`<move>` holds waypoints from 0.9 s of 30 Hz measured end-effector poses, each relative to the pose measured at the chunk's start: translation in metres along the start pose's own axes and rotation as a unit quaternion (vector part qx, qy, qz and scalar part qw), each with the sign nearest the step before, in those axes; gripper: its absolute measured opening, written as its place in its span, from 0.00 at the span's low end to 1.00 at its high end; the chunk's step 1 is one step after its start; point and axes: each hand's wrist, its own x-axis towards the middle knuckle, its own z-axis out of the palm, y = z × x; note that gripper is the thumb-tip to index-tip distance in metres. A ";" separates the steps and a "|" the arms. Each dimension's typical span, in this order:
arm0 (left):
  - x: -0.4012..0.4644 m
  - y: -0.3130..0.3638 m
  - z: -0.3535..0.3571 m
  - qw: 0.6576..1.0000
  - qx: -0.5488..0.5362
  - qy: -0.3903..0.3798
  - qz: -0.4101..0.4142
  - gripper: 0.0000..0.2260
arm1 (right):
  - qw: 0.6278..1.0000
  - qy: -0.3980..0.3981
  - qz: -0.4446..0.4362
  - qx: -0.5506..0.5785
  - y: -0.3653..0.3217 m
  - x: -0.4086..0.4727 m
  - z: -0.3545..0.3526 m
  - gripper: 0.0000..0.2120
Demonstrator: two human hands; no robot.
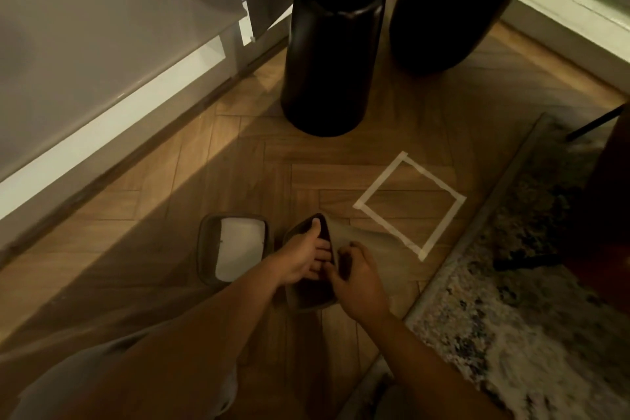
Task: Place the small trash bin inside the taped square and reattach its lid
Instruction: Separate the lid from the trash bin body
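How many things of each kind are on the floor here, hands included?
Bin: 1, trash bin, tilted, held by both hands
Lid: 1, lid, left of the bin
Taped square: 1, taped square
Rug: 1, rug
Dark furniture legs: 2
Hands: 2, left hand, right hand
Total: 8

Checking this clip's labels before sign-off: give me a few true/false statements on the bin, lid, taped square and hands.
1. The bin stands inside the taped square. False: it is outside, tilted, near the square's closest corner.
2. Both hands grip the bin. True: left hand at its rim, right hand on its side.
3. The lid is on the bin. False: it lies on the floor, left of the bin.
4. The square is empty. True.
5. A rug lies right of the square. True.
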 end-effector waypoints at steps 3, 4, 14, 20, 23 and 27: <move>-0.006 0.006 0.008 1.000 0.002 -0.009 0.009 0.42 | 0.999 0.032 0.008 0.012 0.005 -0.005 -0.011 0.10; -0.007 0.007 0.010 1.000 -0.001 -0.014 0.017 0.41 | 0.999 0.040 0.007 0.010 0.007 -0.007 -0.014 0.09; -0.007 0.005 0.003 0.987 0.043 0.102 0.115 0.27 | 0.998 0.049 0.040 0.020 0.023 -0.012 -0.035 0.09; -0.008 -0.016 -0.011 0.920 0.236 0.250 0.190 0.18 | 0.996 0.071 0.059 -0.004 0.031 -0.018 -0.052 0.11; -0.003 -0.032 -0.015 0.925 0.233 0.254 0.163 0.23 | 0.996 0.069 0.059 0.005 0.037 -0.019 -0.056 0.11; 0.008 -0.047 -0.012 0.950 0.185 0.204 0.144 0.25 | 0.996 0.072 0.052 0.031 0.040 -0.019 -0.056 0.11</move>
